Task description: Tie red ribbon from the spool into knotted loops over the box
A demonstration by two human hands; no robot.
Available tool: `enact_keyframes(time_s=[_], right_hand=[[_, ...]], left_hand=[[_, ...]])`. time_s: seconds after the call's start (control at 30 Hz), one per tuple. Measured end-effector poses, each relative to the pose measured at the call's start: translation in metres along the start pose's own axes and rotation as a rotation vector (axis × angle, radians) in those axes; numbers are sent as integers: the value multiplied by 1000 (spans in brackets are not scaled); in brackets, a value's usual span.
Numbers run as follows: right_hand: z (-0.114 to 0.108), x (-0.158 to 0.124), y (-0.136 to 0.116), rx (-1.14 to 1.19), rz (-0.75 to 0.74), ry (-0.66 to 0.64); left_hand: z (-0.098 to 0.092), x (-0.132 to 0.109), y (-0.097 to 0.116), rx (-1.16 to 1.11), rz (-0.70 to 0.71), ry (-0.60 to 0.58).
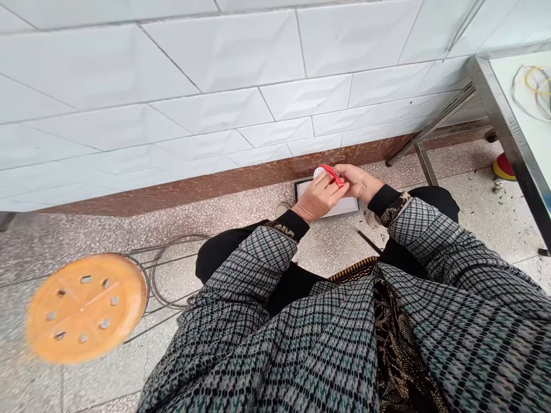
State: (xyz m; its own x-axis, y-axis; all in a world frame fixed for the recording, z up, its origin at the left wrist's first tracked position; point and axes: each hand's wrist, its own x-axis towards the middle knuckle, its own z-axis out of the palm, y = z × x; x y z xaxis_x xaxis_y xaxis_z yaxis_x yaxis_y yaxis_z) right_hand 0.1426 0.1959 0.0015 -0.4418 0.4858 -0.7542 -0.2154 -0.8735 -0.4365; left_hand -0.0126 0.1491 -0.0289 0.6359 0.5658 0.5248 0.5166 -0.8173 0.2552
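Red plastic strip (333,174) — a thin band, its long axis slanting from upper left down to lower right — lies across the fingers of both hands, with a small round white object (319,171) just beside its upper end. No writing, brand or label can be read on either; both are too small to tell more. The left hand (319,197) is curled closed, its fingertips pinching at the strip and the white piece, and the right hand (356,181) is likewise folded around the strip's lower end, the two hands touching. They are held out over the speckled stone floor (241,218), near its edge where a brown skirting band meets the white tiled wall (215,74). Under the hands, partly hidden by them, a flat white rectangle with a dark border (344,205) lies on the floor. Checked sleeves with dark cuffs and the person's dark-clad knees fill the lower part of the view. An orange round stool seat (86,307) with small holes stands well apart to the left, on a wire frame. At the right a steel-edged table (508,126) carries loops of yellow and pale wire (534,89) near its corner — below it a red and yellow object (503,167) sits on the floor among scattered debris.
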Motion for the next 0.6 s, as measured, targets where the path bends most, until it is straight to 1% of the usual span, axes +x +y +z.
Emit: enact_keyframes(time_s=[0.07,0.13,0.2,0.23,0.3,0.33,0.4,0.43,0.47,0.5,0.53,0.6], right_hand=[[3,0,1,41,-29,44],[7,-3,0,14,-108,128],[8,-8,-5,-105,-234,216],[8,-11,-8,-208,-312,269],[4,-18,-18,-549,-488,377],[1,-22,-23,-778,-573,437],[-5,-31,-31,-1285,-665,544],[-7,-36,-34,-1491,-675,579],[-9,-41,-35,-1657,-679,587],[-11,-45,-36,-1778,-694,575],[-13,-49,-36,-1860,-728,540],[-15,-53,-35,-1920,-875,422]], left_hand=[[3,0,0,46,34,14],[5,0,2,72,64,5],[6,0,7,72,89,-24],[7,-1,10,70,102,-38],[9,-4,17,55,153,-55],[11,-5,20,26,185,-59],[13,-9,24,-80,214,-42],[13,-10,25,-140,198,-8],[12,-10,24,-188,152,45],[10,-9,21,-219,72,117],[7,-8,18,-238,-32,202],[1,-2,7,-271,-275,361]])
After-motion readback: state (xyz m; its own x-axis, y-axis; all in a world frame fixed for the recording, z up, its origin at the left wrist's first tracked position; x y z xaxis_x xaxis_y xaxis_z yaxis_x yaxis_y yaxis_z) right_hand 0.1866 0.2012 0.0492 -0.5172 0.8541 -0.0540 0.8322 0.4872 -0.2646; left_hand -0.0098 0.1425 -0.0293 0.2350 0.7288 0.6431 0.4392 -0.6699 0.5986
